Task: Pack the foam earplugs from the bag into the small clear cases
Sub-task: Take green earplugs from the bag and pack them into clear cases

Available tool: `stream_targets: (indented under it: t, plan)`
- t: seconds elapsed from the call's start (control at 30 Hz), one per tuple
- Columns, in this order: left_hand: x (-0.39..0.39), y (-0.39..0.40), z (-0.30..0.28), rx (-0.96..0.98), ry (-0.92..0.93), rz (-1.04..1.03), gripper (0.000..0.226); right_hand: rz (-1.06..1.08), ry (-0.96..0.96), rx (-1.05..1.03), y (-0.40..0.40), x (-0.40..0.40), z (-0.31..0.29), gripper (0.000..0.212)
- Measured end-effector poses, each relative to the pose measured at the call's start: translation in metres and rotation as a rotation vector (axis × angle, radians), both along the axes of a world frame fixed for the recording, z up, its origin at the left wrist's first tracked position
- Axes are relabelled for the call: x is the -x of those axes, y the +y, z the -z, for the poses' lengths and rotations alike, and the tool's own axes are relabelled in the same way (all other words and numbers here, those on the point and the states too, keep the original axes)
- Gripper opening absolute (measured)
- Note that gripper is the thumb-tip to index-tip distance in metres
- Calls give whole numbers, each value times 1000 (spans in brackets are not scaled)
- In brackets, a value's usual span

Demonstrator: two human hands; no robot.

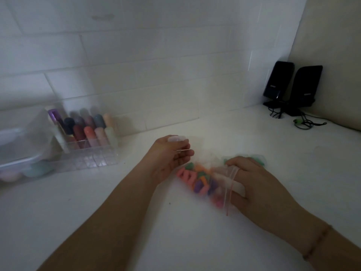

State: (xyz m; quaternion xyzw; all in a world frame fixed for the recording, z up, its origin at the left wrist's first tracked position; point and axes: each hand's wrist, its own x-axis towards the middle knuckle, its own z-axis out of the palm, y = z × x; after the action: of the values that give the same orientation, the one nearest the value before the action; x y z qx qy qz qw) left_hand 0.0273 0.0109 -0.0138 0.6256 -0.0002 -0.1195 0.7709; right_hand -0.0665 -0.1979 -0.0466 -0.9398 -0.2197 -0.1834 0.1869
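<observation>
A clear zip bag (213,184) full of coloured foam earplugs (197,179) in pink, orange, green and purple lies on the white counter. My right hand (252,184) rests on the bag with its fingers pushed in at the red-striped opening. My left hand (172,157) holds a small clear case (176,138) between thumb and fingertips, just left of and above the bag. The picture is blurred, so the case's lid cannot be made out.
A clear acrylic organiser (91,151) with coloured bottles stands at the left by the tiled wall. A clear plastic box (21,145) sits further left. Two black speakers (293,87) with cables stand in the far right corner.
</observation>
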Motion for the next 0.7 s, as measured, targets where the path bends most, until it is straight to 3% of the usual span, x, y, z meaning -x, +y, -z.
stream_targets:
  t: [0.1,0.23,0.37,0.43,0.6,0.7]
  plan:
    - [1,0,3,-219,-111,22,10,47,-89,-12,-2,2,-6,24]
    - [5,-5,9,-642,-312,72,31,78,-109,43,-3,3,-6,29]
    - [10,-10,8,-765,-410,91,26,51,-132,105,1,9,-11,19]
    - [13,-12,4,-657,-411,84,22,55,-170,94,1,9,-13,17]
    - [11,-6,-1,-5,-197,243,34,140,-165,146,-7,4,-11,10]
    - [10,-6,2,171,-58,385,25,114,-190,78,-5,3,-12,20]
